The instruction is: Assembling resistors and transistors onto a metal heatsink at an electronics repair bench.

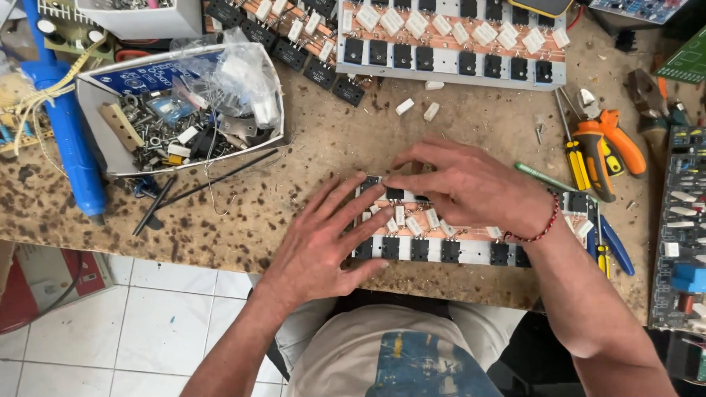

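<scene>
The left hand (323,239) is lying flat and open on the board (441,239). The right hand (471,184) is pinching a small part at the board's far edge, just past the left fingertips.

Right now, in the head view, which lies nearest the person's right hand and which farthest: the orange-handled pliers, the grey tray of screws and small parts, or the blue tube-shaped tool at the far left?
From the right hand:
1. Orange-handled pliers, to the right of it on the bench.
2. Grey tray of screws and small parts, up and to the left, beyond the left hand.
3. Blue tube-shaped tool, at the bench's far left edge.
</scene>
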